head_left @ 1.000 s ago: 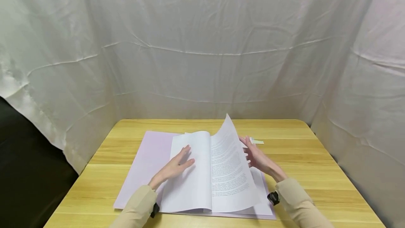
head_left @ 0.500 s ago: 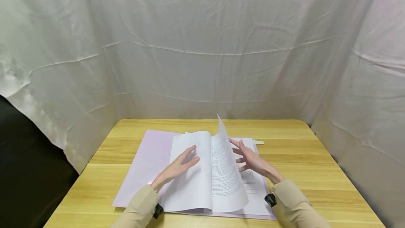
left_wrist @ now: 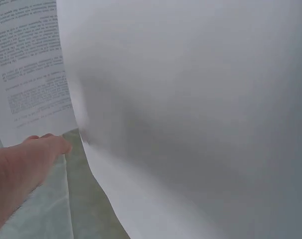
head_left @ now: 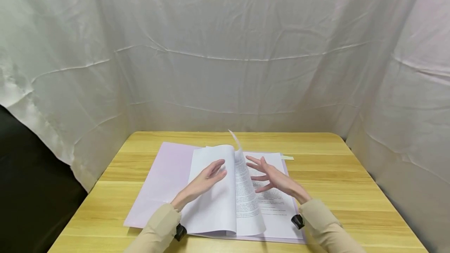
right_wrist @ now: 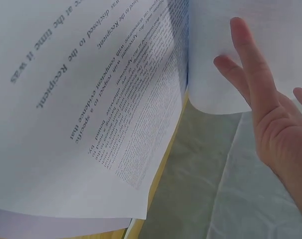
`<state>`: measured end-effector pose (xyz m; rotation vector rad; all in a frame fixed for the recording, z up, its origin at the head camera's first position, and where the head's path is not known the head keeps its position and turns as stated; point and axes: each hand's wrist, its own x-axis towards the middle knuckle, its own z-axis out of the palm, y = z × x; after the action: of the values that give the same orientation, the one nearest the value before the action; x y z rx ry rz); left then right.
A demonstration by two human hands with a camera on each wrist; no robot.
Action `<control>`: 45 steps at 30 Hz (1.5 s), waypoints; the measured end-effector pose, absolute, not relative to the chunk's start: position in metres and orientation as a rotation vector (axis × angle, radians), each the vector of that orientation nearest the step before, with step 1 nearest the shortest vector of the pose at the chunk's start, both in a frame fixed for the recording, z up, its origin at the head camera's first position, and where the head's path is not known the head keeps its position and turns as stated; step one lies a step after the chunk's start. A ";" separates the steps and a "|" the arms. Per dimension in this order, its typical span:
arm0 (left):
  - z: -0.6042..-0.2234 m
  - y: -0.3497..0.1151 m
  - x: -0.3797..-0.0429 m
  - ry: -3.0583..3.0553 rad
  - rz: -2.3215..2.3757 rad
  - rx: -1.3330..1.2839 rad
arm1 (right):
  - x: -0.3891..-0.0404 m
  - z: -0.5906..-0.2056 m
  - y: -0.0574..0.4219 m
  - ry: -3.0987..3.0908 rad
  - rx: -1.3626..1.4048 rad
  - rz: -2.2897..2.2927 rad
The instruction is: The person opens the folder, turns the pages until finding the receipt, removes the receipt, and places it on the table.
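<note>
A document in a pale purple folder [head_left: 165, 179] lies spread on the table. Its left side shows a blank page [head_left: 211, 214], and a printed sheet [head_left: 246, 202] stands curled up near the middle. Over the blank page hovers the left hand [head_left: 204, 182], fingers and thumb extended, holding nothing. The right hand [head_left: 275, 177] is just right of the raised sheet, fingers spread, above a printed page [head_left: 277, 210]. In the right wrist view, the right hand [right_wrist: 273, 109] has its fingers in front of a blank sheet face [right_wrist: 211, 59]; contact cannot be made out.
The wooden table [head_left: 337, 190] extends around the folder. A pale green tab [head_left: 287, 158] sticks out at the folder's upper right. Grey-white cloth [head_left: 239, 81] hangs behind and at both sides. Black material [head_left: 31, 190] is at the far left.
The raised sheet has swung leftward, uncovering more of the printed page beneath. The right hand has moved left behind it with fingers spreading. The left hand has shifted slightly right.
</note>
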<state>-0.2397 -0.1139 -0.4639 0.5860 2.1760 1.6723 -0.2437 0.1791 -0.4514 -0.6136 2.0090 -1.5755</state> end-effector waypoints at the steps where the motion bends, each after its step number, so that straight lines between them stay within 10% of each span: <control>1: -0.463 -0.113 -0.240 2.167 1.680 0.588 | -0.244 -0.452 0.179 2.015 -0.617 -1.566; 45: -0.474 -0.143 -0.256 2.424 1.755 -0.094 | -0.253 -0.469 0.205 2.319 -0.648 -1.360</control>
<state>-0.2557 -0.1432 -0.4735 -0.0941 2.4241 1.7554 -0.2533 0.2046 -0.4695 -0.6480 2.3194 -1.3599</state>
